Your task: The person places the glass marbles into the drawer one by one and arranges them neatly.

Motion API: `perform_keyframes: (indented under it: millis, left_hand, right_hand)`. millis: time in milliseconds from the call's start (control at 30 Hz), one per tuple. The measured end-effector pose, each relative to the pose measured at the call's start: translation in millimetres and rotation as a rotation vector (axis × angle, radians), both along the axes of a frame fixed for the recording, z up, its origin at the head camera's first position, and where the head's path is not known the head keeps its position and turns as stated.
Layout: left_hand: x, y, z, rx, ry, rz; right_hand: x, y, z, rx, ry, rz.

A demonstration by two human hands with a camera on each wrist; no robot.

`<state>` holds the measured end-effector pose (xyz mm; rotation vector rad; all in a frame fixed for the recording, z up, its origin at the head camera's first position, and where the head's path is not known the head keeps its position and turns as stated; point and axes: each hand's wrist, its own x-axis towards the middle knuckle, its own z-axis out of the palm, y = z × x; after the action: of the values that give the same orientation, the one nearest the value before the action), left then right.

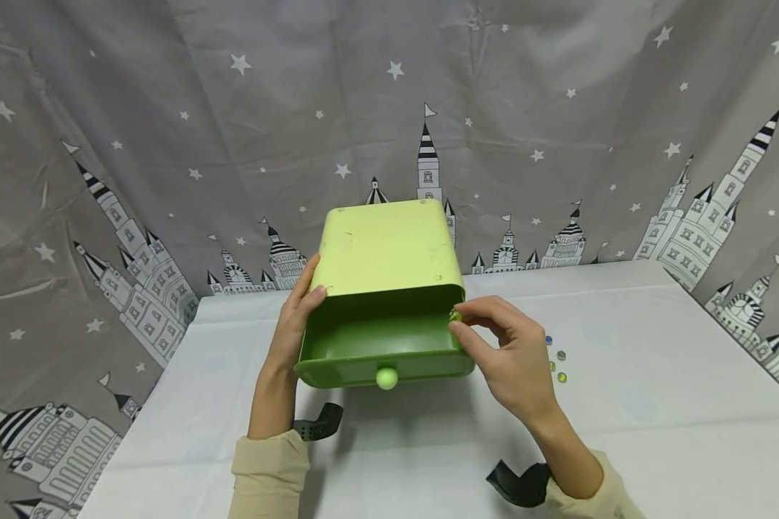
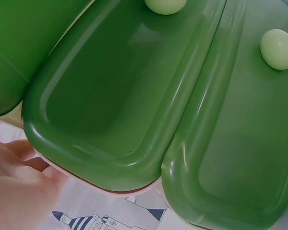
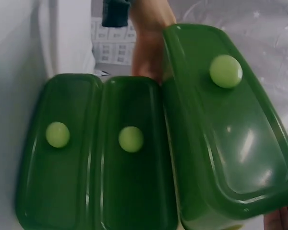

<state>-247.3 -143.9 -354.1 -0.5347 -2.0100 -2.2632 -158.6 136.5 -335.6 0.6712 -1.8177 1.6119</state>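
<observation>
One green bead (image 1: 455,316): I am pinching it with the right hand (image 1: 511,352) at the right end of one open drawer (image 1: 344,371), long axis crosswise, left hand (image 1: 291,328), fingers extended, bracing one cabinet (image 1: 386,249) at its left side.

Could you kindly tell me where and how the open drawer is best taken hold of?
I'd take the open drawer by its round knob, pinching from the front. The knob stands out from the middle of the front panel, and nothing covers it. The panel's smooth, rounded edges would probably give a less sure hold.
</observation>
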Motion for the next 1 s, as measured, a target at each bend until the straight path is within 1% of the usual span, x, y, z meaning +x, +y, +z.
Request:
perform_keyframes:
  millis: [167,433,733,1000]
  left_hand:
    - [0.0,1.1,1.5,0.004,0.0,0.0]
    - [0.0,1.5,1.1,-0.009,0.002,0.01]
    - [1.2,1.1,0.7,0.002,-0.008,0.004]
    - [1.7,0.2,-0.1,-0.021,-0.003,0.019]
  right_hand:
    - [-1.5,-5.3,-3.1,-0.006,-0.008,0.022]
    - [-2.0,-4.0,-3.2,0.013,-0.016,0.046]
    - [-1.3,-3.8,-2.9,0.036,-0.034,0.036]
    - [-1.3,-3.6,-3.2,0.043,-0.048,0.043]
